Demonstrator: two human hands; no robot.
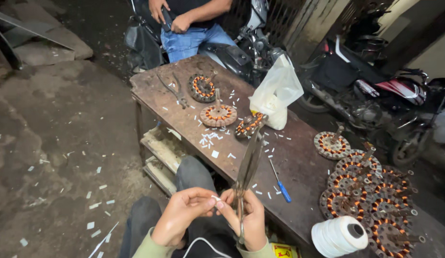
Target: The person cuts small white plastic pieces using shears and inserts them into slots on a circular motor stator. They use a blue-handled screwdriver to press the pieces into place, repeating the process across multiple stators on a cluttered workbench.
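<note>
My left hand [182, 215] and my right hand [249, 217] meet in front of my lap. Together their fingertips pinch a small white paper strip [216, 198]. My right hand also grips a pair of long metal scissors [246, 172], whose blades point up over the brown workbench [299, 162]. A wound motor stator [249, 125] with orange coils lies on the bench just beyond the scissor tips.
Two more stators [217, 114] and pliers [174, 90] lie at the far end. A stack of several stators [370, 196], a white thread spool [341, 235], a blue screwdriver [280, 181] and a white plastic bag [276, 93] sit right. Another person [189, 28] sits beyond the bench near motorcycles [375, 91].
</note>
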